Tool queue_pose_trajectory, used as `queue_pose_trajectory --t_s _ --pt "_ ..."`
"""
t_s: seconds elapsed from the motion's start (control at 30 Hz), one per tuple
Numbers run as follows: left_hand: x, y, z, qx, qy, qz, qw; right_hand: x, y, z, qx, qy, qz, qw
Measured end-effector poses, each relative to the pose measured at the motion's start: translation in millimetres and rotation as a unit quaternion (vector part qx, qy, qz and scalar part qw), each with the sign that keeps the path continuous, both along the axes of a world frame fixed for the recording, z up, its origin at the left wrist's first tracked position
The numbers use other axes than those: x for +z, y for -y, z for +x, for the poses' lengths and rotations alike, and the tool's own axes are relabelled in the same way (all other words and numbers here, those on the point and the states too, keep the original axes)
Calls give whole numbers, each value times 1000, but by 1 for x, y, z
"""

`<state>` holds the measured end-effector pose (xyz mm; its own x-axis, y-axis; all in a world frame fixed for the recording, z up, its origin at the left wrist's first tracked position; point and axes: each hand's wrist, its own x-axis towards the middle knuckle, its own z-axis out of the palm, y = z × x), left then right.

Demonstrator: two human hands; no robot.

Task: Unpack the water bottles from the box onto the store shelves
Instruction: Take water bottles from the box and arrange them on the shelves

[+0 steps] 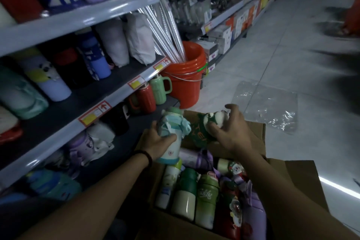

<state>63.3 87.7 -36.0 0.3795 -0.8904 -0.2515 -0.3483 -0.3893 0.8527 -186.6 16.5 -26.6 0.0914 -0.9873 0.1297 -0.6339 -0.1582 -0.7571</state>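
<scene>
Your left hand (155,142) is wrapped round the lower body of a pale blue bottle (170,132), and your right hand (231,132) grips the plush-topped end of a dark green bottle (196,134). Both bottles are lifted clear above the far end of the cardboard box (303,181), just beside the lowest shelf (134,123).

My read is that you are mid-transfer: two bottles are out and neither is placed yet.

The pale blue bottle's long axis runs nearly straight away from you, with the base at your wrist and the cap pointing toward the orange bucket (187,84). Its teal strap is bunched loosely round the neck. The green bottle lies on a slant, its body low on the left and its plush top high on the right, under your fingers.

Next, swing left and stand each bottle base-down on the open dark patch of the lowest shelf, short of the red and green mugs (153,93). Watch that the loose strap doesn't snag.

Many more bottles (206,197) lie packed on their sides in the box, so most of the job looks to be ahead. A clear plastic bag (268,105) lies on the floor beyond the box.
</scene>
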Motion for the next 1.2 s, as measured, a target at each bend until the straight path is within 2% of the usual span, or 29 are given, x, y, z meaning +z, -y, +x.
queue_pose_trajectory --t_s 0.1,0.2,0.4,0.6,0.8,1.03,1.2 --pt "31 -26 -7 94 -229 -50 968 31 -9 13 47 -15 -40 998" --pt "56 -46 -3 112 -289 -105 945 61 -24 34 74 -13 -73 994" --pt "106 -86 25 84 -233 -181 952 120 -48 68 108 13 -150 983" --pt "148 -143 58 140 -204 -237 940 187 -68 109 146 12 -217 965" --pt "195 -206 110 166 -109 -308 930 243 -107 168 199 40 -276 940" --pt "250 -269 168 262 -13 -367 892 288 -153 234 263 84 -285 918" --pt "292 -303 199 297 22 -412 861 308 -178 275 284 110 -282 910"
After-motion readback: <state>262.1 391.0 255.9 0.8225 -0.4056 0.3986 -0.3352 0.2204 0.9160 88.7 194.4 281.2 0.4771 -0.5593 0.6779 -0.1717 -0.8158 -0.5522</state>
